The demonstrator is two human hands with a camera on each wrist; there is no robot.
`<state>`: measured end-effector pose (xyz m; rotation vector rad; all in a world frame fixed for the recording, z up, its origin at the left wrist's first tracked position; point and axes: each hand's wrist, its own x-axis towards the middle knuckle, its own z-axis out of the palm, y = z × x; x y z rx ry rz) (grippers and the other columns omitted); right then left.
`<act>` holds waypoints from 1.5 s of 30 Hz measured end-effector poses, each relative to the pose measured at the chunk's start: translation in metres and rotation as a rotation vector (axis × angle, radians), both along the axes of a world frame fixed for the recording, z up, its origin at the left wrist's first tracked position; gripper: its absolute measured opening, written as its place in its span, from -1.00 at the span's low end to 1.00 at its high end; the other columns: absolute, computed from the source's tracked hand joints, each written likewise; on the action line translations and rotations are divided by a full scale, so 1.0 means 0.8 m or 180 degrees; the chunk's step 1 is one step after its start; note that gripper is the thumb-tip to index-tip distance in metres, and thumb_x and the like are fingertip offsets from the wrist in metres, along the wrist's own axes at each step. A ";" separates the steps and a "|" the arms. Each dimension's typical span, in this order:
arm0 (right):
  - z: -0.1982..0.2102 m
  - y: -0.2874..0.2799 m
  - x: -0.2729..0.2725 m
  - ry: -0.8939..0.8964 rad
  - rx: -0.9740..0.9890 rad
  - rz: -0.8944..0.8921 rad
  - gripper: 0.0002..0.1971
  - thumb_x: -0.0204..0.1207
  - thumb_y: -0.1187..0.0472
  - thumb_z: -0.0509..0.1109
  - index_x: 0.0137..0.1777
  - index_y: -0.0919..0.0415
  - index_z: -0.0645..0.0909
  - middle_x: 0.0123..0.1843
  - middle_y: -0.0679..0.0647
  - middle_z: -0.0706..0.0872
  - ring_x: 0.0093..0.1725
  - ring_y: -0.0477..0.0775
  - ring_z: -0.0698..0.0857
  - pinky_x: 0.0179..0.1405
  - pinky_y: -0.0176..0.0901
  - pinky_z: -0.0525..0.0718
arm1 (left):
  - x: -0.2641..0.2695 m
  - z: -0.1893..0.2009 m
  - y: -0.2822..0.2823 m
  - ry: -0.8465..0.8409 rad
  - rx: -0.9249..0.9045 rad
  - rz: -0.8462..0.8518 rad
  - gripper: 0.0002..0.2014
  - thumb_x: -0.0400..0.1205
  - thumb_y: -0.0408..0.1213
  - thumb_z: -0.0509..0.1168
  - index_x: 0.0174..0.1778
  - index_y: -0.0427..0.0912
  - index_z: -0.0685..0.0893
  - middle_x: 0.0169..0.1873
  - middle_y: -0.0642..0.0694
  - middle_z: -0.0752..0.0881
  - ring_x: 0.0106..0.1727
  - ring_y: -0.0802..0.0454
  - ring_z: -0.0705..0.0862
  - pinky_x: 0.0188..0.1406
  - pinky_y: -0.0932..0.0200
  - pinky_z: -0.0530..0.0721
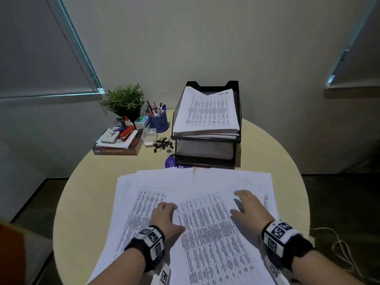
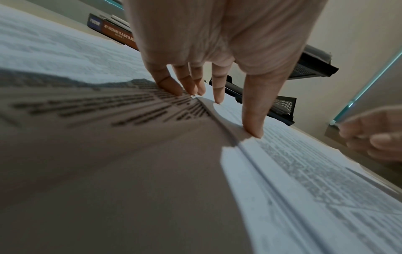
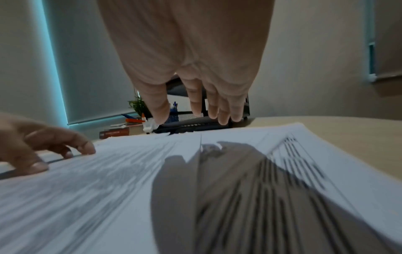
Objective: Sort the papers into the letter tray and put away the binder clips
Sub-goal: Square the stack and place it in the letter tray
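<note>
Left hand [image 1: 166, 217] fingertips press papers [image 1: 205, 233]; right hand [image 1: 247, 206] hovers spread, wrist views blurred.

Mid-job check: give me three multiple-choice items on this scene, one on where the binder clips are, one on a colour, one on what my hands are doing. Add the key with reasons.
1. Where do the binder clips lie?
A. Loose on the table, left of the letter tray
B. In the tray's top tier
C. Inside the pen cup

2. What colour is the pen cup?
A. Red
B. Blue
C. White

3. What are the hands doing?
A. Both lift a clip
B. The left hand touches the spread papers with its fingertips; the right hand is over them, fingers extended
C. Both grip the tray

Key: 1 A, the head view shows the dark pile on bare tabletop beside the tray. 2 B, the perforated cup is blue. 3 B, the left wrist view shows fingertips on the sheets.
</note>
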<state>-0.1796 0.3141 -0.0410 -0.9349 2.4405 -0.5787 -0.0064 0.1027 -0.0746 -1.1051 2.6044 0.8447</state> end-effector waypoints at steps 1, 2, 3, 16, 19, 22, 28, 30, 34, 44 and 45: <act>-0.005 0.007 0.008 -0.0085 0.0009 -0.0094 -0.36 0.59 -0.01 0.25 0.63 0.10 0.16 0.63 -0.02 0.19 0.60 -0.01 0.22 0.57 -0.14 0.23 | 0.001 -0.001 0.000 0.0013 -0.0005 0.0121 -0.25 0.36 0.06 0.51 0.45 0.00 0.39 0.46 -0.06 0.29 0.49 -0.08 0.29 0.42 0.06 0.41; -0.008 0.013 0.014 -0.0166 0.0003 -0.0174 -0.34 0.58 -0.03 0.26 0.63 0.09 0.15 0.63 -0.02 0.20 0.60 -0.02 0.23 0.56 -0.14 0.24 | 0.001 -0.002 0.000 0.0039 -0.0014 0.0308 -0.24 0.37 0.04 0.51 0.46 -0.04 0.38 0.47 -0.09 0.28 0.50 -0.09 0.28 0.44 0.05 0.40; -0.011 0.018 0.019 -0.0242 0.0001 -0.0228 -0.32 0.57 -0.04 0.28 0.64 0.09 0.14 0.62 -0.02 0.22 0.59 -0.01 0.26 0.55 -0.13 0.26 | 0.002 -0.001 0.001 0.0066 -0.0029 0.0543 -0.22 0.38 0.02 0.50 0.49 -0.08 0.36 0.49 -0.12 0.27 0.51 -0.11 0.27 0.46 0.05 0.39; -0.027 0.019 0.037 -0.0318 0.0276 -0.0436 -0.10 0.47 0.01 0.45 0.67 0.20 0.01 0.63 0.09 0.23 0.62 0.10 0.19 0.57 -0.09 0.22 | 0.005 0.009 -0.002 0.0625 0.0801 0.1231 -0.46 0.41 -0.38 0.52 0.32 -0.31 0.58 0.28 -0.24 0.62 0.24 -0.13 0.60 0.26 0.14 0.54; -0.026 0.011 0.033 -0.0286 0.0386 -0.0532 -0.14 0.45 0.05 0.45 0.64 0.23 0.07 0.51 0.14 0.38 0.51 0.13 0.35 0.46 -0.09 0.38 | 0.007 0.011 0.001 0.0895 0.1054 0.1312 -0.46 0.51 -0.39 0.43 0.43 -0.27 0.49 0.38 -0.22 0.55 0.38 -0.14 0.54 0.32 0.11 0.47; -0.029 0.012 0.034 -0.0225 0.0427 -0.0581 -0.23 0.48 0.05 0.43 0.60 0.22 0.16 0.46 0.14 0.43 0.46 0.13 0.41 0.42 -0.11 0.42 | 0.011 0.011 0.008 0.1177 0.1214 0.1403 -0.54 0.57 -0.38 0.37 0.41 -0.21 0.51 0.27 -0.10 0.61 0.29 -0.08 0.58 0.27 0.14 0.50; -0.036 0.020 0.037 -0.0406 0.0342 -0.0635 -0.44 0.48 0.06 0.45 0.42 0.15 0.36 0.21 0.08 0.57 0.21 0.06 0.57 0.20 -0.14 0.53 | 0.016 0.002 0.018 0.1571 0.1266 0.1468 -0.87 0.54 -0.36 0.39 -0.02 -0.17 0.69 -0.05 -0.14 0.75 0.07 -0.16 0.70 0.20 -0.09 0.64; -0.036 0.025 0.035 -0.0558 0.0125 -0.0666 -0.78 0.49 0.18 0.44 -0.06 0.11 0.40 -0.20 0.00 0.48 -0.24 -0.04 0.47 -0.21 -0.26 0.44 | 0.017 -0.001 0.018 0.1651 0.1302 0.1386 -0.96 0.55 -0.36 0.37 -0.21 -0.19 0.68 -0.21 -0.19 0.72 -0.12 -0.17 0.68 -0.01 0.01 0.63; -0.037 0.040 0.026 -0.1200 -0.0355 -0.0873 -0.62 0.47 0.39 0.40 -0.36 0.17 0.23 -0.47 -0.02 0.30 -0.51 -0.04 0.26 -0.57 -0.39 0.26 | 0.023 -0.003 0.015 0.1781 0.1486 0.1288 -0.97 0.51 -0.40 0.41 -0.21 -0.29 0.70 -0.15 -0.32 0.72 -0.07 -0.25 0.68 0.03 0.02 0.58; -0.051 0.056 0.012 -0.1979 -0.1185 -0.1423 -0.74 0.48 0.57 0.34 -0.32 0.30 0.73 -0.43 0.07 0.69 -0.39 -0.04 0.63 -0.29 -0.35 0.59 | 0.021 0.003 0.001 0.1990 0.2145 0.1891 -0.80 0.50 -0.69 0.22 -0.10 -0.41 0.69 -0.38 -0.13 0.76 -0.28 -0.13 0.65 -0.22 0.10 0.60; -0.052 0.055 0.012 -0.1985 -0.1242 -0.1465 -0.75 0.48 0.55 0.35 -0.29 0.27 0.75 -0.40 0.09 0.71 -0.34 0.02 0.65 -0.19 -0.26 0.62 | 0.022 0.007 0.002 0.1928 0.2112 0.1920 -0.78 0.48 -0.72 0.20 -0.14 -0.43 0.68 -0.42 -0.16 0.71 -0.32 -0.12 0.61 -0.29 0.15 0.58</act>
